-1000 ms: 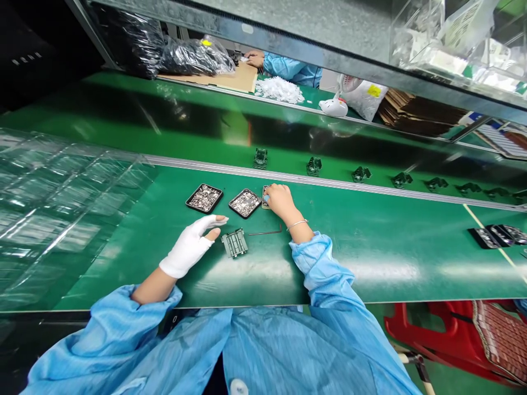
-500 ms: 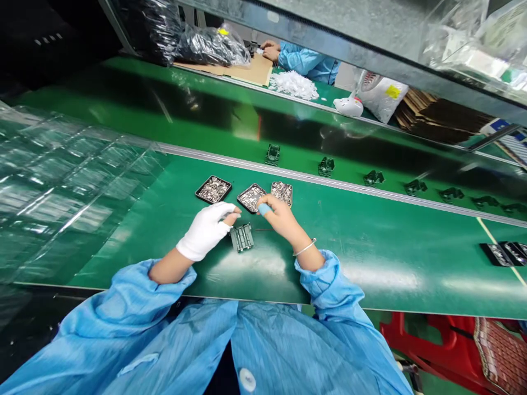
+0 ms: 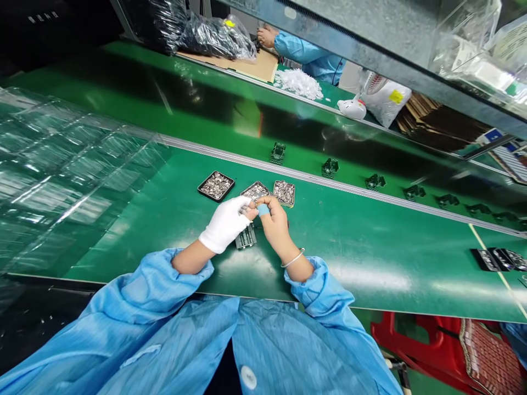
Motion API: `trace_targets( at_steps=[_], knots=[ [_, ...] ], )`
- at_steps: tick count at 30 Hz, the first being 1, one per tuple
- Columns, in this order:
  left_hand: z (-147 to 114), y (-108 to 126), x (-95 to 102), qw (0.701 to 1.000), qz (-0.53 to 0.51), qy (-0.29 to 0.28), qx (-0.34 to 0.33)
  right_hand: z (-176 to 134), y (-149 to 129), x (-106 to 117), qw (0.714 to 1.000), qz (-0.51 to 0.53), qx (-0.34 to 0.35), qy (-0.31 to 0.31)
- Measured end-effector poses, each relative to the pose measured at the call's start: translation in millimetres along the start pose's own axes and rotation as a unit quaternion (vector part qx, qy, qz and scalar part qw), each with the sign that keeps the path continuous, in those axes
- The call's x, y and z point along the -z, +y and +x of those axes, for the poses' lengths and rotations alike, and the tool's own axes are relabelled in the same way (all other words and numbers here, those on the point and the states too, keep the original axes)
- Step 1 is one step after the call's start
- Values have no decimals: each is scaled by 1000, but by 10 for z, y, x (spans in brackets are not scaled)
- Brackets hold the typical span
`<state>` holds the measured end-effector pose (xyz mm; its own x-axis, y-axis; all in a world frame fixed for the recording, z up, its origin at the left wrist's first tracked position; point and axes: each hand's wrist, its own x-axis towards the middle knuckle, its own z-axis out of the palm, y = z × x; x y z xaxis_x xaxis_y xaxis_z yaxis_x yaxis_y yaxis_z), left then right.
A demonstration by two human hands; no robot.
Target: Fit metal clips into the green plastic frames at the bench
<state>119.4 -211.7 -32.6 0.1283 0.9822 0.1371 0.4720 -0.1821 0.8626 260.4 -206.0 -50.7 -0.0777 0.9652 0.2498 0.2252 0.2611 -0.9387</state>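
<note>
My left hand (image 3: pixel 228 222), in a white fingerless glove, meets my right hand (image 3: pixel 274 219) above the green bench. Fingertips of both are pinched together, on something too small to make out. A blue wrap covers part of a right finger. Just below the hands lies a green battery-holder-like plastic part (image 3: pixel 246 237), its upper side hidden by my left hand. Behind them are three small black trays of shiny metal pieces: the left tray (image 3: pixel 216 186), the middle tray (image 3: pixel 255 189), partly covered by my fingers, and the right tray (image 3: pixel 284 193).
Several similar green parts (image 3: pixel 278 152) stand in a row on the belt behind a metal rail (image 3: pixel 230 156). Clear plastic trays (image 3: pixel 82 181) are stacked at left. Black parts (image 3: pixel 498 259) lie at far right. Across the line a co-worker's hand (image 3: pixel 267 36) shows near white pieces (image 3: pixel 298 83).
My right hand has come left and down from the middle tray, and my left hand has moved right, so their fingertips now meet. The view has shifted slightly.
</note>
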Motion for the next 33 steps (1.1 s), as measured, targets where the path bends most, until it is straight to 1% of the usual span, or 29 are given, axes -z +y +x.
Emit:
trace_targets(
  at_steps=[2,5,7,8,10,11,12,13,14,16,18,21,23,25,27,28,29,30,31,33],
  knots=[
    [15,14,-2,999,42,-4,-10,-12,41,-57,998,58,-35,6],
    [37,27,-9,992,121,-11,-26,6,123,-125,979,169,-116,7],
    [44,16,-21,986,163,-4,-27,64,181,-118,972,190,-138,22],
    [46,2,-27,985,171,0,-24,110,209,-89,975,174,-134,37],
    [52,-37,-31,990,144,5,-10,227,264,20,989,85,-100,68],
    [55,-61,-25,994,113,5,2,288,291,93,994,14,-76,80],
    [58,-85,-13,997,77,6,15,343,316,172,993,-71,-47,86],
    [58,-107,7,999,44,7,26,388,340,250,984,-161,-23,79],
    [53,-128,33,999,22,10,34,418,361,324,968,-242,-5,71],
    [15,-162,96,999,27,16,31,430,393,450,939,-342,18,37],
    [-64,-197,153,997,77,7,-5,397,412,543,927,-374,23,-2],
    [-223,-269,179,985,151,-54,-72,331,427,615,917,-396,0,-56],
    [-310,-327,154,980,158,-95,-74,302,439,599,899,-427,-9,-98],
    [-353,-376,122,982,136,-120,-55,287,454,535,872,-469,-7,-138],
    [-356,-402,109,985,107,-131,-44,280,466,454,847,-510,-8,-151],
    [-348,-405,115,986,97,-126,-43,277,466,420,840,-522,-11,-151],
    [-338,-400,129,989,89,-112,-42,273,459,393,839,-523,-14,-147],
    [-326,-389,149,992,83,-91,-38,266,444,373,849,-508,-16,-142],
    [-315,-371,172,994,79,-64,-31,256,420,356,870,-474,-17,-132],
    [-297,-319,219,998,63,-17,-10,221,342,310,932,-348,-7,-106]
  ],
)
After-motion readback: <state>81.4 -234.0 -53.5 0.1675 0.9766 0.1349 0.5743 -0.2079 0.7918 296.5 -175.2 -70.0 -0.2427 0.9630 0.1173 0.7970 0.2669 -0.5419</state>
